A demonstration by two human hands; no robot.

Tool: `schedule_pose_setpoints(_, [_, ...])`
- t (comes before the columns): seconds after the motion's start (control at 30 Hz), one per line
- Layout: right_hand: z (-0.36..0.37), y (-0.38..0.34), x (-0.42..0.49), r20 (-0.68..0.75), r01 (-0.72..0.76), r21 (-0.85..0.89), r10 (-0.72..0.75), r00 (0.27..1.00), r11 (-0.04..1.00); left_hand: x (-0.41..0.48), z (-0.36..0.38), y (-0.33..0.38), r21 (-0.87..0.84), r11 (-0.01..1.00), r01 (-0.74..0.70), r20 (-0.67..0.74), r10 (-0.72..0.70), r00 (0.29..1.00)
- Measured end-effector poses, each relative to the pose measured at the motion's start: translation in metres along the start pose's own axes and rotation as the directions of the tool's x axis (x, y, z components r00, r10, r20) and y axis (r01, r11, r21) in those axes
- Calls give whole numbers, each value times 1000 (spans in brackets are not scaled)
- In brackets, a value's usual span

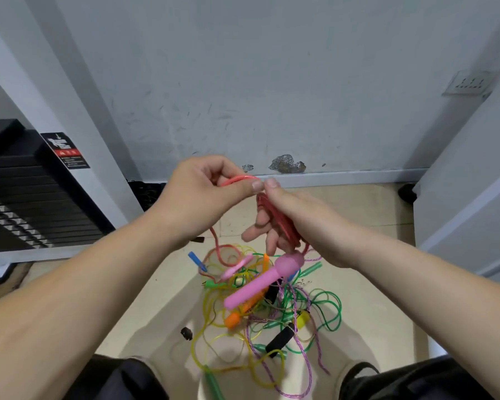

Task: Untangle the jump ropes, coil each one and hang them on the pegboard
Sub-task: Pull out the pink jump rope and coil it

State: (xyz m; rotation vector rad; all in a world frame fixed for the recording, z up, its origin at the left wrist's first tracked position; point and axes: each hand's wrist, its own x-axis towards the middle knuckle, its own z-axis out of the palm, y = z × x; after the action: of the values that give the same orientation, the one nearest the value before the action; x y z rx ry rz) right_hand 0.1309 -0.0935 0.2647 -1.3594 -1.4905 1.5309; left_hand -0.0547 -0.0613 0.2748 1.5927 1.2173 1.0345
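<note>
The left hand (202, 194) pinches the red rope (238, 179). The right hand (298, 223) grips its coils, and a pink handle (260, 281) hangs below. The other ropes (272, 319) lie tangled on the floor (373, 284) at 6 o'clock. The text on the warning label (67, 151) at 9 o'clock is too small to read.

This looks to me like a gym or fitness room. On my left stands a black weight stack (20, 194) of flat plates with pale marks running down one edge. A black-and-red warning label (66, 151) is stuck to its frame. The pale wall (272, 82) ahead is scuffed and chipped near the skirting, and there is a socket (468, 83) on it. Below me, a tangle of coloured jump ropes (269, 313) lies on the beige tiled floor (358, 215).
</note>
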Motion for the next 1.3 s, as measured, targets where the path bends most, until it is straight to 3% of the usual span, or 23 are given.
schedule_pose_setpoints(0.1, [2, -4, -8, 106, -20, 237, -5, 994, 971, 1, 1, -7, 39, 999, 30, 88, -33, 996])
schedule_pose_setpoints(0.2, [-3, -4, -11, 105, -90, 457, 47, 993, 885, -4, 12, -16, 111, 983, 147, 223, -169, 960])
schedule_pose_setpoints(0.4, [-10, -6, -7, -12, -51, 589, 71, 997, 807, -5, 30, -24, -10, 913, 407, 336, -381, 862])
schedule_pose_setpoints(0.5, [-13, -8, -5, -65, -13, 644, 71, 995, 765, -11, 36, -30, 156, 906, 392, 377, -422, 825])
schedule_pose_setpoints(0.57, [-16, -7, -3, -142, 21, 640, 91, 986, 768, -21, 42, -30, 338, 868, 362, 449, -487, 749])
schedule_pose_setpoints(0.6, [-17, -6, -1, -196, 44, 621, 101, 975, 783, -28, 46, -28, 470, 836, 283, 479, -511, 714])
schedule_pose_setpoints(0.67, [-20, 0, 3, -315, 69, 512, 112, 942, 856, -36, 55, -26, 688, 722, -74, 531, -431, 730])
schedule_pose_setpoints(0.7, [-20, 3, 4, -367, 59, 401, 101, 925, 914, -40, 60, -23, 702, 678, -219, 555, -328, 765])
schedule_pose_setpoints(0.77, [-18, 9, 4, -421, 32, 84, 6, 907, 996, -43, 65, -11, 630, 711, -312, 551, -126, 825])
schedule_pose_setpoints(0.83, [-17, 13, 6, -411, 23, -138, -78, 908, 990, -37, 61, 2, 557, 781, -283, 495, -39, 868])
schedule_pose_setpoints(0.9, [-18, 13, 8, -377, 26, -149, -81, 923, 989, -25, 49, 11, 481, 866, -138, 378, -63, 923])
schedule_pose_setpoints(1.0, [-15, 7, 8, -259, 10, -50, -22, 966, 999, -9, 24, 19, 172, 985, 31, 214, -68, 975])
schedule_pose_setpoints(1.07, [-10, 2, 5, -147, -1, 9, 2, 989, 1000, -6, 14, 18, 89, 996, 13, 168, -28, 985])
schedule_pose_setpoints(1.17, [-7, -3, 0, -25, -35, -27, 34, 999, 999, -2, 4, 11, 187, 979, -85, 69, 73, 995])
schedule_pose_setpoints(1.3, [-3, -4, -7, 175, -47, 73, 34, 984, 996, 7, -4, 6, 191, 966, -173, 7, 175, 985])
